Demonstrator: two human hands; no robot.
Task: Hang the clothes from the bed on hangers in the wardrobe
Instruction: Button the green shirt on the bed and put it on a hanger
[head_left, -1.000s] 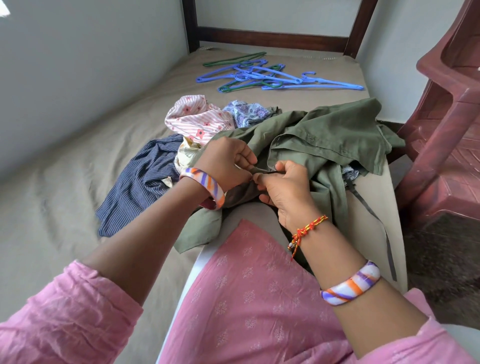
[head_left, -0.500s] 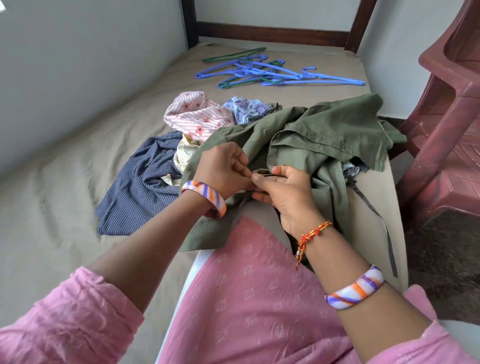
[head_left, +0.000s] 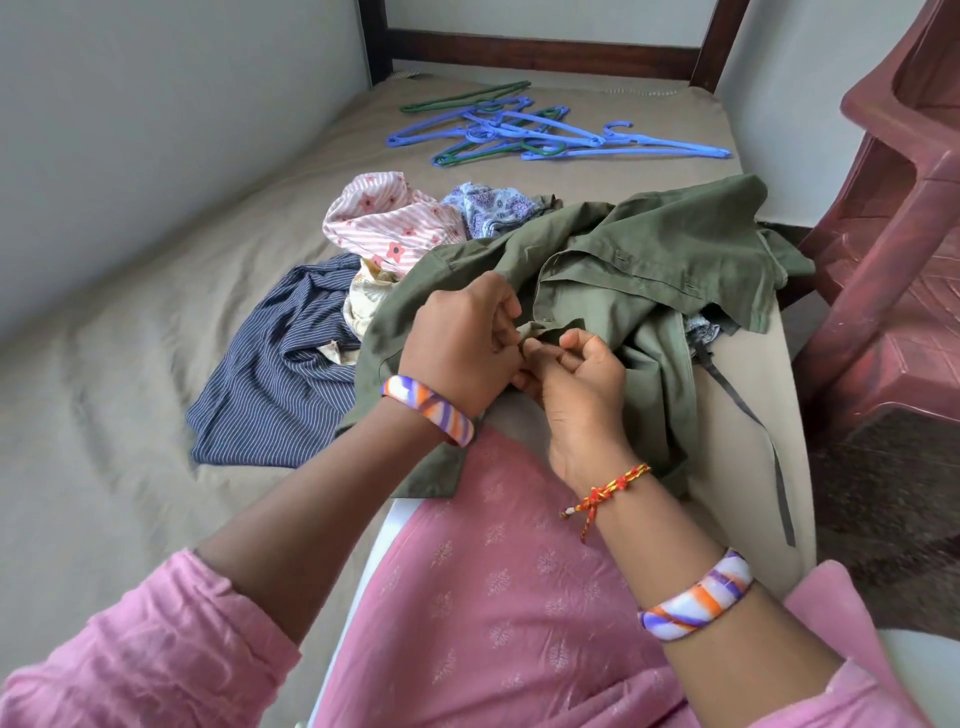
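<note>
An olive green shirt (head_left: 649, 260) lies crumpled at the bed's near right edge. My left hand (head_left: 460, 345) and my right hand (head_left: 579, 382) meet at its front placket, and both pinch the green cloth between fingers and thumb. To the left lie a navy striped garment (head_left: 275, 374), a pink striped floral piece (head_left: 387, 223) and a blue patterned one (head_left: 491, 205). Several blue and green plastic hangers (head_left: 545, 136) are scattered at the far end of the bed. No wardrobe is in view.
The bed (head_left: 130, 415) has a beige sheet and a dark wooden frame (head_left: 540, 49) at the far end. A grey wall runs along the left. A maroon plastic chair (head_left: 893, 260) stands close on the right, beside the bed's edge.
Both hands have stayed together on the green shirt's placket, with small finger movements. The camera has dipped slightly, so the hands sit a little lower in the frame.
</note>
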